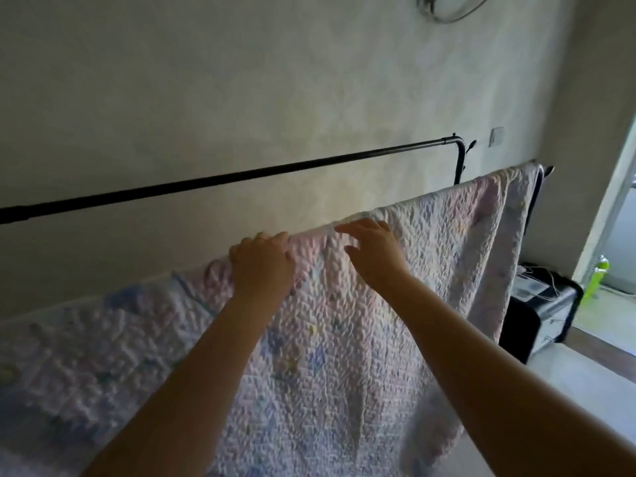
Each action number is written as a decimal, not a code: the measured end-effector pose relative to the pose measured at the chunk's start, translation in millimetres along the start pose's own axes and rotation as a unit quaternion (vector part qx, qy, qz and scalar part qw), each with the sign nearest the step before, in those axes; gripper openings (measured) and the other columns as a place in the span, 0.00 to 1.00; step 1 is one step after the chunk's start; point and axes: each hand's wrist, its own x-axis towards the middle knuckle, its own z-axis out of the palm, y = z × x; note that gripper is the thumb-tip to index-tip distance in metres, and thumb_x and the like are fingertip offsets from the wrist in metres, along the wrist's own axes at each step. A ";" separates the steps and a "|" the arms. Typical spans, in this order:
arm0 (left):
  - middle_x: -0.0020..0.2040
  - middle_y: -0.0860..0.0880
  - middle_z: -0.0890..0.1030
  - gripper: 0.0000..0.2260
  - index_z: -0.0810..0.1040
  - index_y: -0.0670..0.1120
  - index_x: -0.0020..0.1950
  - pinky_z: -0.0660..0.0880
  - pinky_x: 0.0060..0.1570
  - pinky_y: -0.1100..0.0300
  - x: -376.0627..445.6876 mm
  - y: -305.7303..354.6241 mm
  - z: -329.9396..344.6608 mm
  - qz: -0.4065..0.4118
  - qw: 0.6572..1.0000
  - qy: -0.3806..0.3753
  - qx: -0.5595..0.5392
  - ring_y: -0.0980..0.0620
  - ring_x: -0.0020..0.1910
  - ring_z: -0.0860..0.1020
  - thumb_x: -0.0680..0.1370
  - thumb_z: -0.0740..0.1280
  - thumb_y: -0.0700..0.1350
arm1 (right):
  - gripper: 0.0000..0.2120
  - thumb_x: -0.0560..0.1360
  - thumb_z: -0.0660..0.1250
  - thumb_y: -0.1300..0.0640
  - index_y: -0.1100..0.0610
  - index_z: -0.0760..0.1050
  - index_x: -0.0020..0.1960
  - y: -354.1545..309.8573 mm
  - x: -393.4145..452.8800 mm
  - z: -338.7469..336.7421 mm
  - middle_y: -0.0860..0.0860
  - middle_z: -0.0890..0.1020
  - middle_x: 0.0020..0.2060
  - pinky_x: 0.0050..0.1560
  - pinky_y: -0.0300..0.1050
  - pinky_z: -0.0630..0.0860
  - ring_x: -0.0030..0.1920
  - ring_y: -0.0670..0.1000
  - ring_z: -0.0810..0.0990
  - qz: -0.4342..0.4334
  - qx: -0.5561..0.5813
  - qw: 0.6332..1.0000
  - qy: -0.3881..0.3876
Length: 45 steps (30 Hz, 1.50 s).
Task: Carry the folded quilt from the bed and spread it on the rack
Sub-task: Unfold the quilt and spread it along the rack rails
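Note:
The quilt, pale pink and lilac with a puckered stitch pattern, hangs draped over the near bar of a black rack and fills the lower half of the head view. The rack's far bar runs bare from left to right in front of the wall. My left hand rests on the quilt's top fold, fingers curled over it. My right hand hovers just right of it, fingers spread and slightly lifted above the fold. The near bar is hidden under the quilt.
A pale wall stands close behind the rack, with a switch plate at the right. A black suitcase sits on the floor at the right, beside a doorway with a green bottle.

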 end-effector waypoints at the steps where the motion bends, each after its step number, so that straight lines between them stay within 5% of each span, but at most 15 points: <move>1: 0.55 0.43 0.80 0.16 0.76 0.51 0.64 0.71 0.52 0.51 12.8 27.9 10.2 -0.004 1.000 -0.004 0.007 0.39 0.53 0.77 0.77 0.61 0.47 | 0.21 0.75 0.66 0.58 0.43 0.73 0.66 30.0 10.6 -9.5 0.46 0.74 0.66 0.69 0.51 0.65 0.68 0.53 0.68 -0.003 0.003 1.000 -0.003; 9: 0.54 0.44 0.81 0.12 0.75 0.45 0.59 0.71 0.54 0.52 56.9 130.2 50.9 -0.035 0.998 -0.030 0.036 0.42 0.53 0.78 0.76 0.62 0.43 | 0.24 0.78 0.63 0.56 0.46 0.65 0.72 98.7 67.3 -12.1 0.48 0.70 0.71 0.72 0.53 0.57 0.71 0.53 0.65 -0.070 -0.024 0.997 -0.035; 15: 0.51 0.40 0.82 0.16 0.78 0.43 0.55 0.70 0.51 0.51 75.8 129.8 71.9 -0.121 0.990 0.007 0.072 0.38 0.51 0.79 0.82 0.53 0.48 | 0.12 0.79 0.56 0.50 0.46 0.77 0.56 110.0 94.9 10.7 0.49 0.81 0.52 0.64 0.47 0.62 0.56 0.53 0.76 -0.175 0.003 0.983 -0.052; 17: 0.51 0.40 0.82 0.17 0.78 0.42 0.55 0.69 0.52 0.51 80.6 129.4 82.1 -0.131 0.985 0.002 0.114 0.39 0.51 0.79 0.81 0.51 0.45 | 0.12 0.80 0.56 0.52 0.49 0.78 0.52 157.8 115.1 3.0 0.51 0.82 0.49 0.64 0.49 0.63 0.54 0.56 0.76 -0.148 -0.055 0.987 -0.022; 20: 0.52 0.41 0.82 0.15 0.78 0.41 0.54 0.67 0.56 0.49 97.9 150.2 95.4 -0.169 0.980 -0.017 0.104 0.39 0.53 0.78 0.80 0.53 0.42 | 0.14 0.80 0.53 0.50 0.49 0.78 0.50 242.2 149.7 -22.5 0.53 0.81 0.52 0.69 0.55 0.60 0.59 0.57 0.73 0.006 -0.122 0.992 -0.009; 24: 0.48 0.43 0.82 0.14 0.79 0.44 0.50 0.68 0.52 0.51 120.3 203.7 112.6 -0.121 0.989 0.029 0.077 0.41 0.49 0.78 0.81 0.54 0.46 | 0.16 0.79 0.54 0.46 0.51 0.77 0.57 274.7 185.5 -35.1 0.58 0.76 0.63 0.73 0.61 0.54 0.70 0.60 0.64 0.152 -0.168 0.974 -0.013; 29: 0.54 0.45 0.81 0.11 0.77 0.46 0.58 0.68 0.53 0.51 150.8 270.1 142.1 -0.041 0.999 0.025 0.002 0.43 0.53 0.77 0.77 0.63 0.43 | 0.15 0.79 0.56 0.50 0.49 0.81 0.48 245.6 168.4 -6.0 0.47 0.83 0.49 0.63 0.46 0.64 0.58 0.51 0.75 -0.108 -0.016 0.993 0.045; 32: 0.50 0.44 0.81 0.10 0.78 0.44 0.54 0.68 0.51 0.51 161.6 304.2 155.1 -0.022 0.999 0.023 -0.017 0.42 0.49 0.77 0.75 0.61 0.42 | 0.19 0.79 0.50 0.48 0.52 0.79 0.45 285.3 173.7 -16.8 0.48 0.83 0.42 0.55 0.43 0.65 0.49 0.51 0.77 -0.155 0.000 0.987 0.033; 36: 0.41 0.45 0.81 0.10 0.79 0.47 0.49 0.67 0.45 0.52 170.5 336.6 176.6 -0.028 0.996 0.075 0.042 0.43 0.42 0.77 0.80 0.59 0.46 | 0.17 0.80 0.51 0.48 0.52 0.77 0.49 375.6 195.0 -41.8 0.48 0.81 0.47 0.59 0.48 0.65 0.52 0.53 0.75 -0.139 -0.022 0.989 0.052; 41: 0.40 0.42 0.80 0.14 0.79 0.45 0.44 0.66 0.47 0.49 182.3 361.8 186.1 -0.136 0.984 0.082 0.076 0.41 0.43 0.75 0.80 0.56 0.49 | 0.13 0.80 0.54 0.49 0.48 0.78 0.51 464.6 228.0 -73.7 0.50 0.80 0.53 0.66 0.51 0.60 0.59 0.55 0.71 -0.024 -0.047 0.997 0.064; 45: 0.53 0.43 0.80 0.11 0.76 0.46 0.59 0.66 0.56 0.48 206.2 419.5 197.2 -0.123 0.990 0.019 0.058 0.41 0.54 0.75 0.79 0.59 0.45 | 0.16 0.81 0.54 0.52 0.48 0.76 0.63 467.0 233.0 -78.0 0.48 0.76 0.65 0.73 0.54 0.52 0.71 0.53 0.64 -0.069 0.032 0.997 0.004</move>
